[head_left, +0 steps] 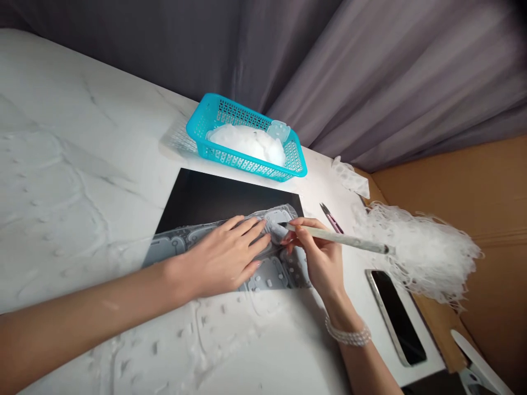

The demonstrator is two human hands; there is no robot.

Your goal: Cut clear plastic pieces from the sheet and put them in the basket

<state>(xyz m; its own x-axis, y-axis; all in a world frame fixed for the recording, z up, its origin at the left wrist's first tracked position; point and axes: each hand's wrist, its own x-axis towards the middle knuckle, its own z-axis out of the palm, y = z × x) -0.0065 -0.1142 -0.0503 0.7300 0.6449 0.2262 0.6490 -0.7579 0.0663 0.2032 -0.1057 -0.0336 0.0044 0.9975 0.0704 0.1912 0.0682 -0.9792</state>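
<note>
My left hand [226, 255] lies flat, fingers spread, on a clear moulded plastic or silicone sheet [267, 274]. In my right hand [319, 252] is a slim craft knife [346, 239] with a pale, marked handle, held like a pen. Its dark tip touches or hovers just over a rounded piece moulded in the sheet, beside my left fingertips; exact contact I cannot tell. Under part of the sheet lies a black mat [226, 200]. The sheet spreads left and toward me across the white marbled table [135, 164], with raised rounded shapes and small bumps.
Behind the mat, a turquoise basket [247, 161] holds white translucent pieces. Small snips [331, 218] lie right of my right hand. Farther right are a heap of thin clear strips [428, 252], a phone [397, 318] and cardboard [465, 192]. A grey curtain [370, 71] hangs behind.
</note>
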